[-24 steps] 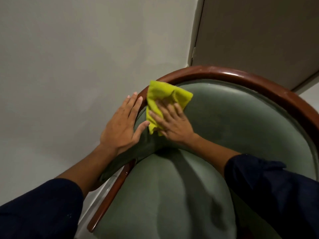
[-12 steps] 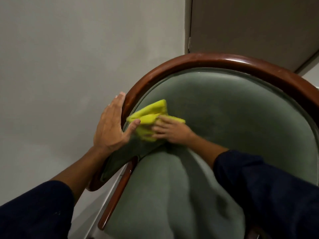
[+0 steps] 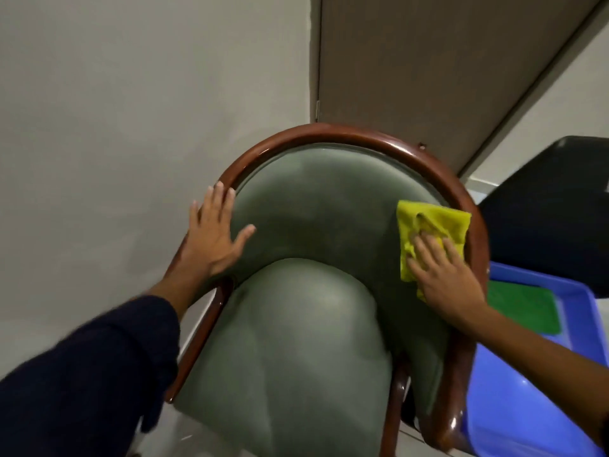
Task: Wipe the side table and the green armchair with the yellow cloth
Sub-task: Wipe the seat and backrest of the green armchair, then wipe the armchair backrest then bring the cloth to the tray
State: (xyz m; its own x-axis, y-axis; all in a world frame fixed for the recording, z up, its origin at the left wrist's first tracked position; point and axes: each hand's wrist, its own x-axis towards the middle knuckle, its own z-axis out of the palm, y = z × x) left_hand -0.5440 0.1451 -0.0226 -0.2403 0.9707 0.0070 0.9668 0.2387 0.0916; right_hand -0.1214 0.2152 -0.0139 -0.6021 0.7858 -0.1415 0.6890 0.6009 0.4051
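A dark sleeve [image 3: 85,367] enters from the lower left corner and ends at the bare wrist of the left hand [image 3: 214,235]. The left hand lies flat against the left side of the green armchair [image 3: 313,232], fingers spread wide and extended, holding nothing; the fingertips reach the wooden frame [image 3: 329,133] and the thumb points inward across the padded backrest. The wooden frame is a glossy reddish-brown band that curves over the top of the backrest and runs down both sides. The seat cushion [image 3: 290,357] bulges below the backrest, between the two arms. Behind the chair stand a pale wall [image 3: 131,94] on the left and a brownish door [image 3: 445,61] on the right. On the right side of the backrest, just inside the frame, the yellow cloth [image 3: 431,225] is pressed flat against the upholstery. The right hand [image 3: 445,275] covers the lower part of the cloth, palm down, fingers slightly parted and laid on the fabric, pinning it to the chair rather than gripping it; the upper part of the cloth shows folded creases. The right forearm is bare and leaves the view at the lower right edge. Right of the chair, a blue tray [image 3: 543,390] holds a green pad [image 3: 527,308]. Above the tray a dark object [image 3: 560,209] is partly visible; its identity cannot be determined
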